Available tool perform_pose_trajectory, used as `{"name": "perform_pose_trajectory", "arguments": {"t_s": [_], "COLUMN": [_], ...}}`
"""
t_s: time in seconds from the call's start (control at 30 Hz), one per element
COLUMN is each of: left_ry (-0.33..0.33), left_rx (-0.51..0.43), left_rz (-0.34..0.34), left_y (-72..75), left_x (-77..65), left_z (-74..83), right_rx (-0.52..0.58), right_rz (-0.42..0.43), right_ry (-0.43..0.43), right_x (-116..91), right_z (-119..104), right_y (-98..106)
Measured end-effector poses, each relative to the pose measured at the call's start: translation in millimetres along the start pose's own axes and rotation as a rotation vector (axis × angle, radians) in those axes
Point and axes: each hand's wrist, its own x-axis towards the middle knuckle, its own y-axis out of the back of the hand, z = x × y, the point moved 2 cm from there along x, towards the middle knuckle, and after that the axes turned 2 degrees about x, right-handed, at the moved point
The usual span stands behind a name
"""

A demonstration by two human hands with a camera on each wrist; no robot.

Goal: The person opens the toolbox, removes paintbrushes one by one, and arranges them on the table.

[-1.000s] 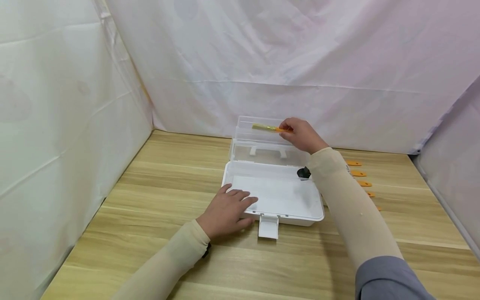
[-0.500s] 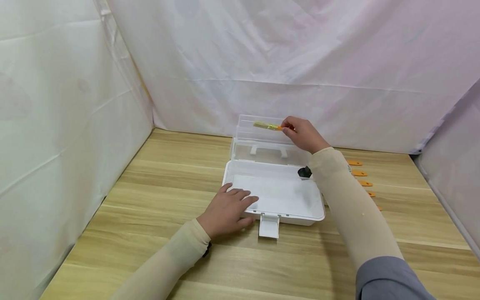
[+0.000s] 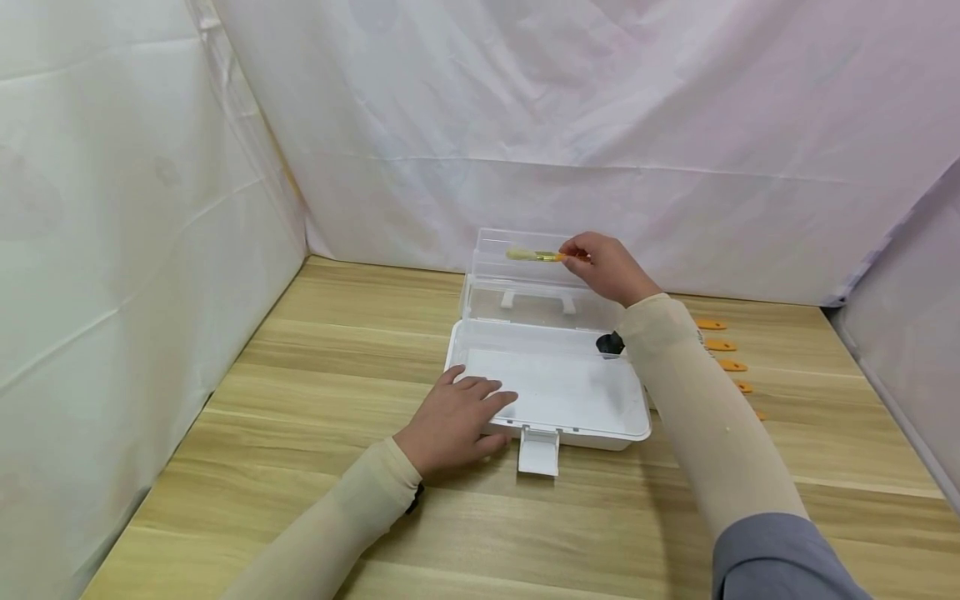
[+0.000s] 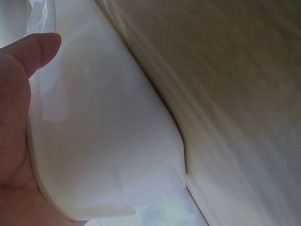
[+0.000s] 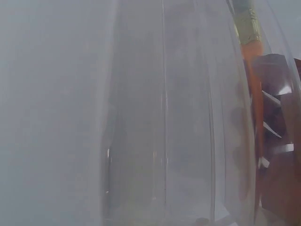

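A white plastic box (image 3: 547,387) stands open on the table, its clear lid (image 3: 487,271) raised at the back. My left hand (image 3: 457,421) rests over the box's front left rim, fingers spread and fairly straight, thumb by the front wall. In the left wrist view the thumb lies near the rim of the white wall (image 4: 108,117). My right hand (image 3: 603,267) pinches a paintbrush (image 3: 536,256) by its orange handle, above the raised lid. The bristles point left, beyond a gold ferrule. In the right wrist view, the brush's orange handle (image 5: 254,84) shows through clear plastic.
Several orange handles (image 3: 720,345) lie in a row to the right, partly hidden behind my right forearm. A white latch (image 3: 538,452) hangs down at the box's front. Pale cloth (image 3: 420,100) walls the wooden table (image 3: 337,358) at the back and sides.
The brush tilts and turns slightly in my right hand, its bristle end rising then dropping back nearly level. My left hand and the box stay put.
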Motion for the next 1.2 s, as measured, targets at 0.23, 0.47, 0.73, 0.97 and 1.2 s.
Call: {"name": "perform_pose_trajectory", "arguments": {"t_s": [0.23,0.47,0.73,0.97,1.2], "left_ry": [0.006,0.007,0.002,-0.004,-0.007], "left_rx": [0.004,0.014,0.011,0.004,0.012], "left_rz": [-0.003,-0.003,-0.004,-0.001,-0.005], "left_y": [0.1,-1.7,-1.6,-2.2,-6.0], "left_x": [-0.8,-0.6,0.7,2.3,4.0], "left_z": [0.3,1.6,3.6,2.9,0.2], "right_rx": [0.000,-0.002,0.005,-0.033,-0.018], "right_rz": [-0.006,-0.015,-0.011,-0.045,-0.065], "right_ry": [0.012,0.018,-0.015,-0.030,-0.028], "right_x": [0,-2,-7,-14,-28], "right_z": [-1,-4,-5,-11,-16], "right_y": [0,3,11,24,35]}}
